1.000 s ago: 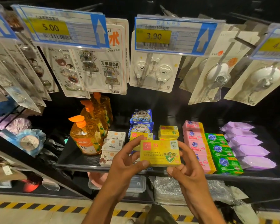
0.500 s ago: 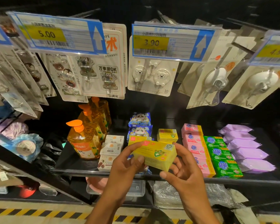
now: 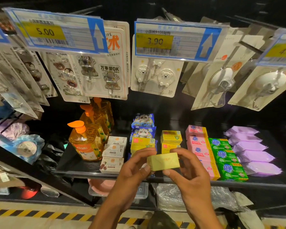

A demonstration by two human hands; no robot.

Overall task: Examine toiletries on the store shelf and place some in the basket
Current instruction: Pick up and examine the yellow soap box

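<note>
I hold a yellow soap box (image 3: 163, 161) between both hands in front of the shelf (image 3: 76, 171), its plain pale face toward me (print too faint to read). My left hand (image 3: 134, 169) pinches its left end, my right hand (image 3: 186, 171) grips its right end. Behind it sit more yellow boxes (image 3: 171, 138), with pink soap boxes (image 3: 198, 146) to the right and orange pump bottles (image 3: 86, 141) to the left.

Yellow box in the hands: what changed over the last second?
The yellow box was rotated: its printed front with the green shield turned away, and a plain flap side now faces the camera. The left hand and right hand still pinch its ends. Goods on the shelf stayed put.
</note>
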